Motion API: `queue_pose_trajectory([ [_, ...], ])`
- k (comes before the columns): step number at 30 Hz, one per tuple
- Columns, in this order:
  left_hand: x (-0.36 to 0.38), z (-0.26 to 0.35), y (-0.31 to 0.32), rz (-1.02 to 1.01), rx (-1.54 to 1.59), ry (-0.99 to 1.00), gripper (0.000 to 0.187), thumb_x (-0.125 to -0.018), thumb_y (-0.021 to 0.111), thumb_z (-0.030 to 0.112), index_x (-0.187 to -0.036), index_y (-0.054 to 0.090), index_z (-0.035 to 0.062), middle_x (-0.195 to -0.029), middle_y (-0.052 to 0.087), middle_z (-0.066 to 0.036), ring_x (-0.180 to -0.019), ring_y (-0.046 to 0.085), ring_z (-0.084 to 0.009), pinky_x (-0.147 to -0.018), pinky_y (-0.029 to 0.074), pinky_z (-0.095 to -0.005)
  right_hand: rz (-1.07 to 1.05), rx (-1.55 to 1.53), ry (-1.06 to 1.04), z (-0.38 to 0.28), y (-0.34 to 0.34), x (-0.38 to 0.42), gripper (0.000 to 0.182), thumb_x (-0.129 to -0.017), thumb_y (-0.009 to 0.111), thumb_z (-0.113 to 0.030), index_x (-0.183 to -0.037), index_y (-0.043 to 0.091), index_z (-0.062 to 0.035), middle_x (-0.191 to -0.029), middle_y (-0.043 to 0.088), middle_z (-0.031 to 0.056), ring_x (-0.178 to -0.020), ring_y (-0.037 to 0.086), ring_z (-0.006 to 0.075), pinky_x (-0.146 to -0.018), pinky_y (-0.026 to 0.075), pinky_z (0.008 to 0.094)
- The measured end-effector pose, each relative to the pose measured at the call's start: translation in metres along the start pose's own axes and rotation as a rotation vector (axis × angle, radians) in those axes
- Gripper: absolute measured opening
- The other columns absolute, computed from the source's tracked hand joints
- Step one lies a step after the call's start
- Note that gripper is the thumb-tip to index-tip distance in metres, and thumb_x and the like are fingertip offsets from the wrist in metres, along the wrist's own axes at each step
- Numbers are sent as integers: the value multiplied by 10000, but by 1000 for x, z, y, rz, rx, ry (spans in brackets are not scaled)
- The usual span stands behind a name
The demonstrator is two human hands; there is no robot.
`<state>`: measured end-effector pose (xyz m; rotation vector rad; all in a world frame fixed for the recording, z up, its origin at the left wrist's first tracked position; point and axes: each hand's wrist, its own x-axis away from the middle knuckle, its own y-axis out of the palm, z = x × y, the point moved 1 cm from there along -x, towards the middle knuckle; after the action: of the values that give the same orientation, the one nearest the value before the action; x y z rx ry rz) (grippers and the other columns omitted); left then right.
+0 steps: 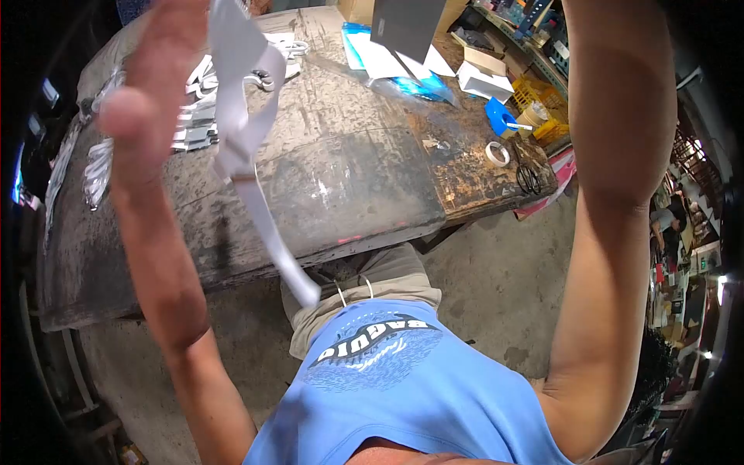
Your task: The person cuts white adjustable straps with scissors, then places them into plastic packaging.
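White, ribbon-like material with a slight sheen makes up the strap (231,101), which hangs in the air towards 11 o'clock, above the worktable (341,182). Its upper part is broad and curls into a loop on the 3 o'clock side; below that it bunches into a fold, with a thin brownish band just under it, then runs as a narrower tail towards 5 o'clock. The blurred, rounded end of the tail hangs before the waist of the beige trousers (422,283).

The left hand (155,85) is at 10 o'clock, just beside the strap, badly blurred and running off the top; I cannot tell whether its fingers are spread, pressed together or pinching the strap. The right hand is beyond the frame, so its fingers cannot be told either; its forearm (620,116) rises at 2 o'clock.

Scuffed tabletop stretches between the white strips (198,124) at 10 o'clock and the tape roll (497,154) at 2 o'clock, near black scissors (528,180). The table's near edge slants from 8 o'clock up towards 3 o'clock. Concrete floor (496,263) lies between that edge and the right arm.
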<state>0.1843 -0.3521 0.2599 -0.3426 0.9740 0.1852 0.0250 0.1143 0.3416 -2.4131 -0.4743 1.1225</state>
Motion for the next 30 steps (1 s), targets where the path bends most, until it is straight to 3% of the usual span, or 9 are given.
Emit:
queue_pose_trajectory([
  [4, -5, -18, 109, -820, 1010, -71, 1255, -608, 693, 760, -1373, 303, -155, -1206, 561, -289, -944, 630, -180, -846, 467, -290, 31, -4, 44, 11, -17, 12, 165, -938, 501, -137, -948, 573, 12, -795, 572, 105, -657, 558, 183, -618, 492, 314],
  [6, 16, -11, 147, -931, 1231, -130, 1270, -560, 760, 719, -1354, 316, -168, -1105, 607, -290, -888, 636, -175, -807, 474, -277, 42, -8, 63, 16, -23, 19, 163, -937, 504, -137, -944, 573, 10, -792, 570, 103, -657, 556, 182, -618, 491, 314],
  [11, 59, 31, 226, -442, 1662, 152, 979, -531, 765, 713, -1118, 495, -23, -957, 654, -248, -846, 651, -250, -710, 498, -295, 46, -11, 101, 30, -31, 28, 159, -935, 510, -139, -936, 575, 5, -783, 566, 98, -658, 552, 179, -617, 486, 315],
  [15, 76, 42, 221, -265, 1868, -366, 813, -555, 752, 703, -981, 422, 94, -826, 664, -225, -681, 638, -214, -514, 467, -228, 43, -11, 125, 40, -37, 34, 156, -934, 514, -141, -929, 576, 2, -776, 562, 93, -658, 549, 177, -617, 482, 315],
  [17, 73, 36, 215, -351, 1662, -410, 735, -610, 780, 613, -984, 458, 69, -829, 661, -223, -692, 634, -223, -532, 468, -253, 51, -12, 134, 44, -39, 39, 154, -933, 517, -141, -926, 577, 0, -773, 560, 91, -659, 547, 176, -617, 480, 315],
  [22, 48, 30, 208, 40, 1207, -139, 716, -693, 805, 498, -1082, 574, -56, -993, 627, -253, -740, 628, -246, -593, 502, -297, 65, -3, 143, 50, -45, 45, 151, -931, 523, -143, -918, 578, -4, -764, 556, 85, -659, 543, 174, -616, 476, 316],
  [25, 35, 19, 202, -286, 1487, -12, 952, -583, 810, 607, -1169, 539, -93, -1113, 588, -281, -715, 600, -151, -562, 495, -265, 72, 9, 158, 53, -49, 50, 149, -930, 526, -144, -913, 579, -7, -759, 553, 82, -660, 541, 172, -616, 473, 316],
  [29, 42, 18, 231, -410, 1265, -477, 977, -442, 855, 655, -1107, 536, 14, -1067, 609, -306, -552, 544, -159, -510, 483, -250, 72, 21, 176, 53, -56, 56, 146, -928, 531, -146, -906, 581, -10, -752, 549, 78, -660, 538, 170, -615, 469, 317],
  [30, 48, 15, 238, -538, 1447, -320, 1104, -441, 823, 676, -1195, 470, -49, -1130, 582, -302, -744, 596, -216, -654, 506, -315, 67, 23, 183, 54, -60, 56, 146, -928, 532, -146, -904, 581, -11, -751, 549, 77, -660, 537, 170, -615, 468, 317],
])
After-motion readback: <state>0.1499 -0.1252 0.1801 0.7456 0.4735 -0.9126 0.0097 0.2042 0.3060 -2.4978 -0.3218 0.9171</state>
